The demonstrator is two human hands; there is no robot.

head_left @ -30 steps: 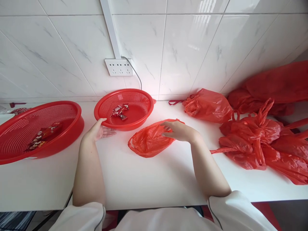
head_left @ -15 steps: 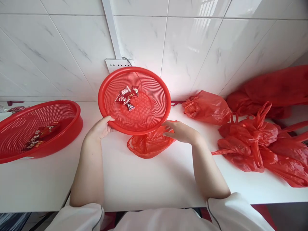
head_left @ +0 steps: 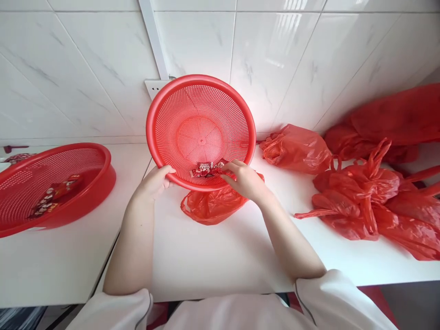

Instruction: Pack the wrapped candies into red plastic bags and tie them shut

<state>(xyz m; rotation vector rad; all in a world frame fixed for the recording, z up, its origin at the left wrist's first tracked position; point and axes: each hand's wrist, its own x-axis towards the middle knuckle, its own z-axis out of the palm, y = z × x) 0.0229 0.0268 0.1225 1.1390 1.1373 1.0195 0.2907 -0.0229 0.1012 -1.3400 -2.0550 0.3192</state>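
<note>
My left hand (head_left: 155, 184) clamps the tilted basket (head_left: 201, 130). My right hand (head_left: 246, 181) is at the candies (head_left: 203, 170); whether it pinches any, I can't tell.

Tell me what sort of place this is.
Probably an indoor workroom, though its exact use is unclear: a white table against a tiled wall, with red bags piled at the right.

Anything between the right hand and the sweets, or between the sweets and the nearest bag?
Nothing visible separates the right hand from the sweets. The near rim of the tilted basket stands between sweets and that bag.
</note>
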